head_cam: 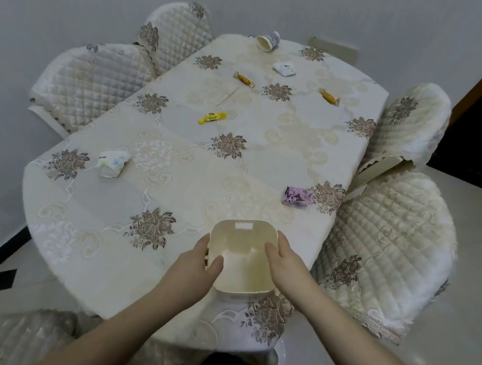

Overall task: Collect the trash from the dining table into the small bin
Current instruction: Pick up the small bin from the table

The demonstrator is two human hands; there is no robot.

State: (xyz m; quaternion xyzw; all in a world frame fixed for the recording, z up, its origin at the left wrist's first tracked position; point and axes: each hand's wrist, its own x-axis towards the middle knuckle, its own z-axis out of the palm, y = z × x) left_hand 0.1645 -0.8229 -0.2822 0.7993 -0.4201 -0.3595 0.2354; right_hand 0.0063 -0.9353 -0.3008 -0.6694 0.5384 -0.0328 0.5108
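Your small bin [242, 256] stands upright at the near edge of the worktop [169, 190], its mouth open toward you and nothing visible inside it. Your left hand [196, 265] grips the bin's left wall: the thumb hooks over the rim into the mouth while the fingers [204, 244] wrap the outside, so the wall sits pinched between them. Your right hand [285, 260] lies against the bin's right wall with its fingers [273, 249] stretched along the rim and outer face, touching it; you cannot tell whether that hand truly clamps the wall or only rests flat on it. Everything else sits beyond the bin, out of reach of both hands. A crumpled purple wrapper [296, 196] lies just beyond the bin and to its right, near the worktop's right edge. A crumpled white tissue pack [112, 163] lies beyond the bin and well to its left. Farther back from the bin, roughly in line with its left wall, is a yellow candy wrapper [212, 117]. Farther still lie two golden candies, one [244, 80] on the bin's left side and one [329, 96] on its right, with a small white wrapper [284, 68] behind and between them. At the far end, opposite the bin, a paper cup [267, 41] lies tipped on its side.
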